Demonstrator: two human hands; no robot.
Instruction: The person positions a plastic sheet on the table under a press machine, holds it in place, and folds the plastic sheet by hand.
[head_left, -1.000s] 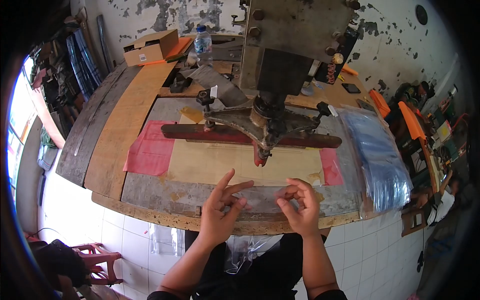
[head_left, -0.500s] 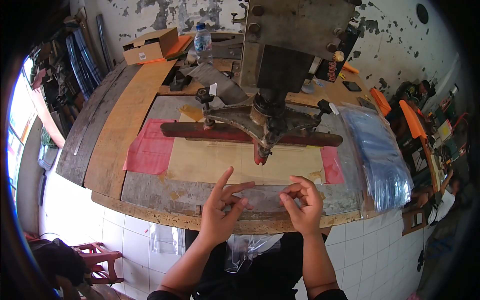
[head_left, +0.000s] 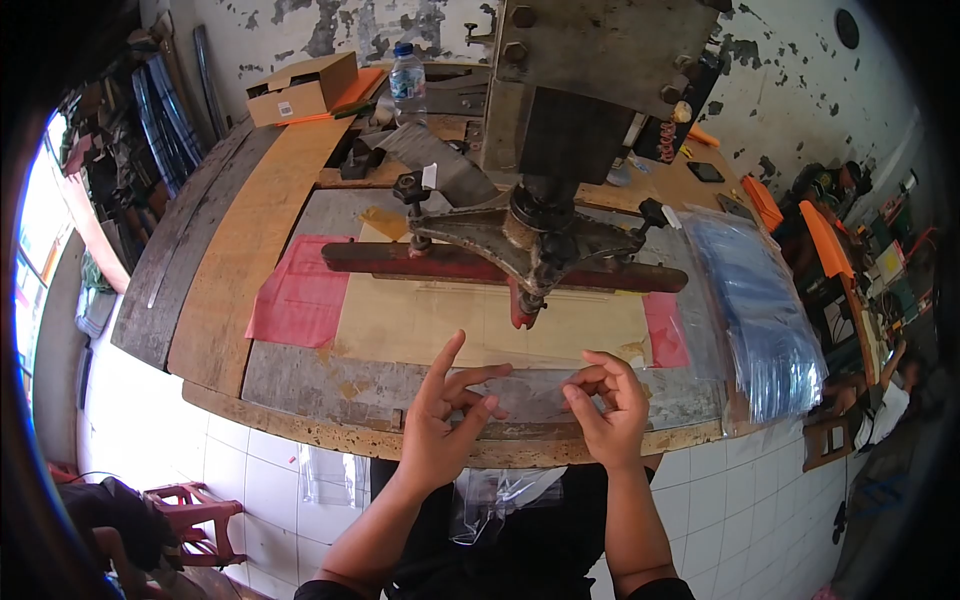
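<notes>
My left hand point(head_left: 438, 415) hovers over the table's front edge. Its index finger points up and away, the middle finger reaches right, and the thumb lies across near the lower fingers. To its right, my right hand point(head_left: 608, 410) has curled fingers with the thumb tip close to the index fingertip; anything pinched there is too faint to make out. Just beyond both hands lies a cream sheet point(head_left: 490, 335) over pink material point(head_left: 300, 290). A press with a long red bar point(head_left: 450, 264) hangs above the sheet. Clear plastic point(head_left: 500, 500) rests on my lap.
Stacked clear plastic sleeves point(head_left: 755, 310) lie at the table's right. A cardboard box point(head_left: 302, 88) and a water bottle point(head_left: 408, 85) stand at the back left. A red stool point(head_left: 195, 520) is on the floor at left. Another person point(head_left: 830, 185) is at far right.
Both hands keep nearly the same pose and place. The press bar stays raised, and the view shifts only very slightly.
</notes>
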